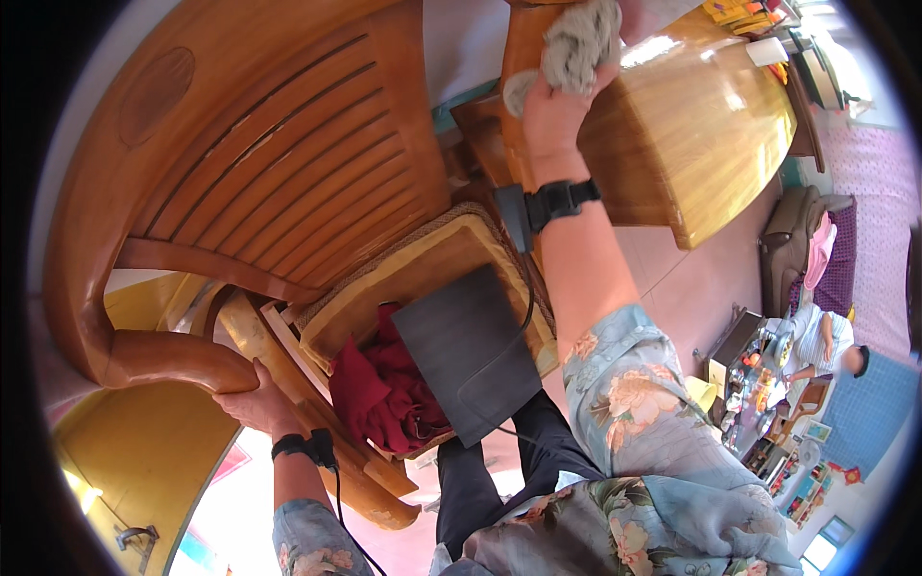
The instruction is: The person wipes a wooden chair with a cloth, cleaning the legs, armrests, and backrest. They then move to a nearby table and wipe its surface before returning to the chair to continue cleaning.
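My right hand reaches to the far side and grips a crumpled pale grey cloth. The cloth is over a wooden armrest; whether it presses on the wood cannot be told. On the near left, my left hand is wrapped around the end of the other curved wooden armrest. Between them rises the slatted wooden backrest of the chair. A dark flat square and a bunched dark red cloth lie on its brown seat cushion.
A glossy wooden tabletop stands beyond my right arm. A yellow door with a handle is at lower left. To the right are a brown sofa, a cluttered table and a seated person. Cables hang from both wrist straps.
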`<state>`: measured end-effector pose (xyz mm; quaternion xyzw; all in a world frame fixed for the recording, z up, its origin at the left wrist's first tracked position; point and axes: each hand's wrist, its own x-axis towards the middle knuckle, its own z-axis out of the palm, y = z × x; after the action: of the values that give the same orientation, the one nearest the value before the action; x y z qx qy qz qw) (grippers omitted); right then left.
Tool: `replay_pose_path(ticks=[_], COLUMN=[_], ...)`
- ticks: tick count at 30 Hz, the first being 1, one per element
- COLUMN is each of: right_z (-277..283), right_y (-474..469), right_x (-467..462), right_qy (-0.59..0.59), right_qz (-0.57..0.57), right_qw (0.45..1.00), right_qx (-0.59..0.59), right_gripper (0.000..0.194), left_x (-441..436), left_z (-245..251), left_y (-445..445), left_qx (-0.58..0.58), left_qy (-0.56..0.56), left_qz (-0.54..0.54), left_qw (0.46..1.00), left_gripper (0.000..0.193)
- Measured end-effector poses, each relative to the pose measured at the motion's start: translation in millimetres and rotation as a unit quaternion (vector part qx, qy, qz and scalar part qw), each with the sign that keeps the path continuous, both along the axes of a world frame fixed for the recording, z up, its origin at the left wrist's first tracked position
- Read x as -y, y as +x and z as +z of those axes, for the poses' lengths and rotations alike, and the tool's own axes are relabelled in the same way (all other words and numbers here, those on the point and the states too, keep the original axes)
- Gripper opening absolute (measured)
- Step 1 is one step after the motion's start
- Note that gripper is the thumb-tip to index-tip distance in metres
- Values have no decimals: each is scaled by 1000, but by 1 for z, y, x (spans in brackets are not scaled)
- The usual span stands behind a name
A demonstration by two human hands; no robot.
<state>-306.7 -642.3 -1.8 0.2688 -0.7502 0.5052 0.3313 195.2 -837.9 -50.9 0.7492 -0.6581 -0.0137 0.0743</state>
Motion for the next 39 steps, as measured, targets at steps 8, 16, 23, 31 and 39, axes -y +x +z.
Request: replay_pose_path(ticks=[8,16,23,31,39], right_z=[-67,-46,-66,-56,-93], right_y=[111,225,139,-8,45], right_x=[-126,-301,-176,-35,-140], right_qy=[329,314,368,27,164], right_qz=[-21,-66,-1,-33,0], right_qw=[921,890,918,990,948], right_qx=[206,324,146,137,274], right_gripper=[72,65,66,58,54], left_x=[-2,1,1,0,0], left_z=[3,0,-3,-8,0], left_y=[-3,3,5,5,1], left_qx=[-13,-33,-41,1,2], left_qy=[0,-8,-7,-10,11], left_qz=[3,5,1,-7,-7], left_qw=[1000,999,999,1000,1000], left_gripper=[100,101,100,100,107])
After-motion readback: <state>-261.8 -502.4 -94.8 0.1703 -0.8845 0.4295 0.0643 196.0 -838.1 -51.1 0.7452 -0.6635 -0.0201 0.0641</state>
